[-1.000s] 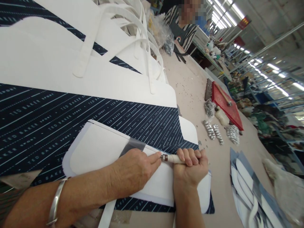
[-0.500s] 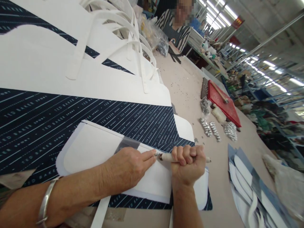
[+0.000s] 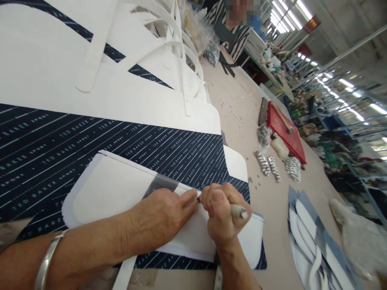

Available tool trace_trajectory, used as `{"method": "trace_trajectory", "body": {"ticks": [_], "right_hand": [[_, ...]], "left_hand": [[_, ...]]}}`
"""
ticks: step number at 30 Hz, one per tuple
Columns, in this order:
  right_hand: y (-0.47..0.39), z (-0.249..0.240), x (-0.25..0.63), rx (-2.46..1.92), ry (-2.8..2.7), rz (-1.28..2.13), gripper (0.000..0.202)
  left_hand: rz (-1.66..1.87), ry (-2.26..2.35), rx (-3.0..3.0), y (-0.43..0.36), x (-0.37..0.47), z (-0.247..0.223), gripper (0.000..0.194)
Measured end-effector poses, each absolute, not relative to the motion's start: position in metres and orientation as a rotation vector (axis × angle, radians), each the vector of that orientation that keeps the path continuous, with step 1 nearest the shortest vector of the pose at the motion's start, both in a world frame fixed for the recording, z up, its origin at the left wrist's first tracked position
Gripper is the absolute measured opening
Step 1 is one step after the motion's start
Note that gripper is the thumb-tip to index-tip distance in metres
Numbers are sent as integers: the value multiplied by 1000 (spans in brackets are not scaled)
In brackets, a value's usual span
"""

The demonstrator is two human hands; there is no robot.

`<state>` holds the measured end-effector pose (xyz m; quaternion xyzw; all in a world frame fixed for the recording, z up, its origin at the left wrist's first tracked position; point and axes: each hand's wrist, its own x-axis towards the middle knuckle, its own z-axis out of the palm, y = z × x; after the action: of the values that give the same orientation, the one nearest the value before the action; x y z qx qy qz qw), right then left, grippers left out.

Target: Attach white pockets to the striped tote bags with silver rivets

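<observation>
A white bag panel (image 3: 115, 189) with a grey band lies on navy printed fabric (image 3: 187, 157). My left hand (image 3: 163, 217) rests on the panel, its thumb and fingers pinched together near the upper edge. A tiny metallic piece shows at those fingertips; what they grip is mostly hidden. My right hand (image 3: 223, 213) is wrapped round a hand tool with a pale handle (image 3: 238, 211), whose butt points toward me. Its dark tip meets the panel beside my left fingertips. Whether it is an awl or a screwdriver I cannot tell. White straps (image 3: 125, 272) emerge under the panel.
White panels with looped straps (image 3: 184, 48) are piled at the back left. Bags of small metal parts (image 3: 269, 165) and a red board with a hammer (image 3: 286, 133) stand right. Grey-and-white pieces (image 3: 314, 233) lie nearer. A person sits across the table.
My right hand has turned and tipped the tool more upright, moving slightly left toward my left fingertips. My left hand stays almost in place. The camera view has shifted slightly.
</observation>
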<state>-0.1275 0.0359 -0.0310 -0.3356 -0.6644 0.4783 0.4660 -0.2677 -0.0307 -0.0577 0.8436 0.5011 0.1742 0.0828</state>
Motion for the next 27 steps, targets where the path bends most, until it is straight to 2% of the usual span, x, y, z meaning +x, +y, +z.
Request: {"method": "trace_trajectory", "body": {"ticks": [10,13,16,27], "right_hand": [[56,-9,-171,-975,-1928,1182,45],[53,-7,-182,-980,-2101,1048,45],[51,-7,-185,-971,-2232,909,45],[49,-10,-170,-910,-2260,835,44]], "left_hand": [[520,1529,2493,-33,-269,-57,25],[536,1496,2483,-34,-268,-60,30],[570,1456,2499,-33,-266,-63,26],[474,1458,2473,-33,-267,-62,25]]}}
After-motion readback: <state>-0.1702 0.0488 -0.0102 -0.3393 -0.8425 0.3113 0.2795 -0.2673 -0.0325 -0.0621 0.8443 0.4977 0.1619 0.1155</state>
